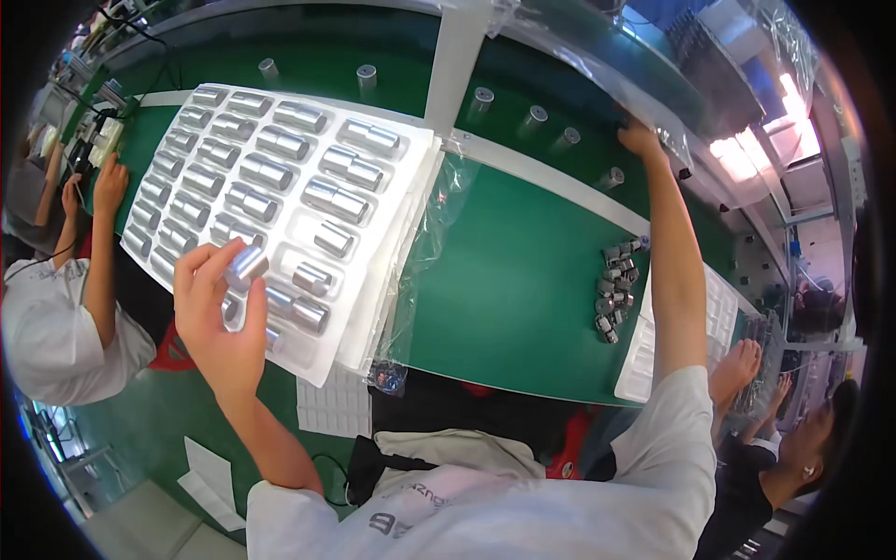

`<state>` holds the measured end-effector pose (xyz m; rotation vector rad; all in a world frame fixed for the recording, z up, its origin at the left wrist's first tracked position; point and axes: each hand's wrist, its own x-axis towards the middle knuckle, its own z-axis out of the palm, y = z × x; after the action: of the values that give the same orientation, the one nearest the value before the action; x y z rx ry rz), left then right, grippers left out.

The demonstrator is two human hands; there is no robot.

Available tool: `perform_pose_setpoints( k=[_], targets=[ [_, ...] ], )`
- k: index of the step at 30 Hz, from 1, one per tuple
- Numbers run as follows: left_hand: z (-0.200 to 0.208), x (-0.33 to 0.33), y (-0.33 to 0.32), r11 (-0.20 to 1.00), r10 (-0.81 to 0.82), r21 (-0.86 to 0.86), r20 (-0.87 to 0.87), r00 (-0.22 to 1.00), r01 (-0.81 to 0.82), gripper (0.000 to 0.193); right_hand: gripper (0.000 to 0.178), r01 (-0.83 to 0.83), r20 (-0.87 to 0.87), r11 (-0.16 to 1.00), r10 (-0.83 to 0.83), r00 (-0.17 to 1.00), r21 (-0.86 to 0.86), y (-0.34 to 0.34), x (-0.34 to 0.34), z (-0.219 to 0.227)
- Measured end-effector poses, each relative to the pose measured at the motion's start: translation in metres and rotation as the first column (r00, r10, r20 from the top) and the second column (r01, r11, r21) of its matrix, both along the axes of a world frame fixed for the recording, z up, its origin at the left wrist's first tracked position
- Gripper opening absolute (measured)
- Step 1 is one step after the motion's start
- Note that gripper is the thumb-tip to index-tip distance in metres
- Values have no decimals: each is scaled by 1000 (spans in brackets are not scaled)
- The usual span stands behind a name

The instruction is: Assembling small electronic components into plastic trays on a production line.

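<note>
My left hand (pixel 217 303) pinches a shiny metal cylinder (pixel 247 268) between thumb and fingers, just above a white plastic tray (pixel 416 149). Rows of similar silver cylinders fill most of the tray's pockets, and a few pockets near its right side hold just one short piece. Far off to the right, my right arm stretches over the green bench, with my right hand (pixel 640 140) near the back strip beside clear plastic sheeting. Its fingers are small and partly hidden, so their grip does not show. A standing metal cylinder (pixel 611 177) is close below that hand.
Several more cylinders (pixel 536 115) stand along the back strip. A cluster of small metal parts (pixel 616 289) lies on the green bench (pixel 504 271), left of another white tray (pixel 638 359). A grey post (pixel 453 70) rises behind. Other people work at both sides.
</note>
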<state>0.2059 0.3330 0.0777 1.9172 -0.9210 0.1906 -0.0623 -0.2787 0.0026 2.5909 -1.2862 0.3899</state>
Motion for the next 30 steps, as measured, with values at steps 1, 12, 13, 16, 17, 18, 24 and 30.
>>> perform_pose_setpoints(
  k=[1, 12, 13, 16, 17, 18, 24, 30],
  targets=[
    [0, -3, -5, 1000, -7, -16, 1, 1000, 7, 43, 39, -46, -45, 991, 52, 998, 124, -29, -18, -14],
    [-9, -105, -54, 738, -617, -557, -330, 714, 380, 49, 46, -577, 826, 663, -112, 553, 477, 108, -17, 66],
    [-14, -113, -61, 750, -617, -529, -345, 707, 397, 49, 44, -640, 866, 638, -87, 493, 428, 140, -7, 79],
    [-18, -140, -93, 737, -654, -621, -557, 512, 267, 58, 42, -734, 923, 589, -53, 382, 338, 229, -6, 110],
    [-20, -144, -98, 743, -647, -615, -564, 513, 262, 58, 41, -789, 943, 533, -51, 330, 305, 249, -6, 108],
    [-21, -147, -104, 737, -659, -617, -569, 492, 275, 62, 41, -783, 940, 537, -58, 337, 314, 271, -10, 106],
    [-30, -152, -116, 713, -686, -584, -464, 560, 389, 57, 36, -896, 968, 378, -184, 173, 232, 351, -24, 83],
    [-26, -154, -110, 698, -681, -555, -317, 660, 453, 47, 38, -951, 956, 243, -265, 126, 193, 370, -25, 66]
  ],
)
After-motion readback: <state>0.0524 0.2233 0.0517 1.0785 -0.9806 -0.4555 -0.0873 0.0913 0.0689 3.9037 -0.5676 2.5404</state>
